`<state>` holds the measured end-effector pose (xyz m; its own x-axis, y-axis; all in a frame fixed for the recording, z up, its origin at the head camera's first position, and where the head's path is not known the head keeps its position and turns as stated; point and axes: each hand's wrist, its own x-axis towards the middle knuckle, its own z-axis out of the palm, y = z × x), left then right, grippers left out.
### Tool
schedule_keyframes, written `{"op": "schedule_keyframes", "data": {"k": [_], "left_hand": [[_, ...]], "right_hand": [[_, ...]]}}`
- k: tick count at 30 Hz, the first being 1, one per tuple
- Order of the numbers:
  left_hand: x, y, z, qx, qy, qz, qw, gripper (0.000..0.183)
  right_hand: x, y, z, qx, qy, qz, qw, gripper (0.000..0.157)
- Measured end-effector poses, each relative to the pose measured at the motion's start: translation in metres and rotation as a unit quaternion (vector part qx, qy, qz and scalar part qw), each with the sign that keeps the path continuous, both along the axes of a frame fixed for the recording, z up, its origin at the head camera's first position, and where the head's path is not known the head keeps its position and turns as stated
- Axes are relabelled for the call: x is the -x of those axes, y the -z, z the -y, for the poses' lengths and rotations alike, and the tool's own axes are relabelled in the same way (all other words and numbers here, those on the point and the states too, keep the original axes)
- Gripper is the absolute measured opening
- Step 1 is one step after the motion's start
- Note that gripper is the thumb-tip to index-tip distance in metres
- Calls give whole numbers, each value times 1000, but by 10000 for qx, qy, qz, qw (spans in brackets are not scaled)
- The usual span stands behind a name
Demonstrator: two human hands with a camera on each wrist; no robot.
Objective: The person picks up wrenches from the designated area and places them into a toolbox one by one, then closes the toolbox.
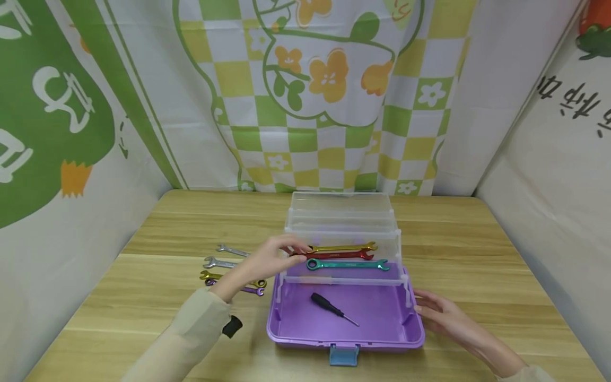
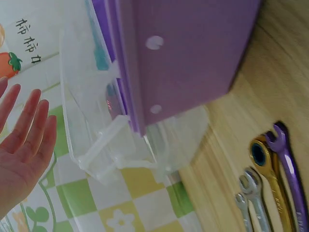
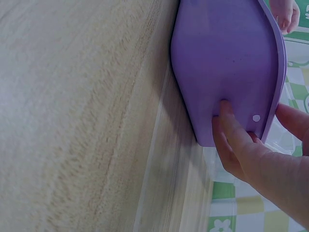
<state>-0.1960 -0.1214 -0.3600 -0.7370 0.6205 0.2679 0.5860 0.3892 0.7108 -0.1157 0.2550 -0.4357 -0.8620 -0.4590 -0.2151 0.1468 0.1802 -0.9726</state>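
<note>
A purple toolbox stands with its clear tray raised. A gold wrench, a red wrench and a green ratchet wrench lie across the tray. My left hand hovers at the left end of these wrenches, overlapping the red one in the head view. Its fingers look extended and hold nothing in the left wrist view. My right hand holds the toolbox's right side, with the thumb at the rim and the fingers against the outer wall.
A black-handled screwdriver lies inside the toolbox. Left of the box, silver wrenches, a gold ratchet wrench and a purple wrench lie side by side on the wooden table. A patterned curtain hangs behind the table.
</note>
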Motion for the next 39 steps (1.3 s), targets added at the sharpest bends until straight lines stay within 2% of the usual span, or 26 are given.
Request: {"op": "schedule_keyframes", "data": {"k": [13, 16, 18, 20, 24, 39], "left_hand": [[-10, 20, 37, -126, -880, -109, 9960, 22], [-20, 11, 40, -118, -1021, -38, 9947, 21], [-23, 11, 43, -119, -1087, -42, 9940, 21], [-24, 15, 47, -77, -1154, -55, 9933, 21], [-17, 39, 61, -6, -1251, -20, 9921, 21], [-20, 62, 82, 622, -1402, -8, 9882, 18]], "right_hand": [[0, -2, 0, -22, 11, -13, 10000, 63], [0, -2, 0, -45, 24, 9, 10000, 64], [0, -2, 0, -42, 17, 7, 10000, 64], [0, -2, 0, -19, 18, 14, 10000, 64], [0, 0, 0, 106, -39, -8, 9999, 64], [0, -1, 0, 104, -15, 8, 9999, 66]]}}
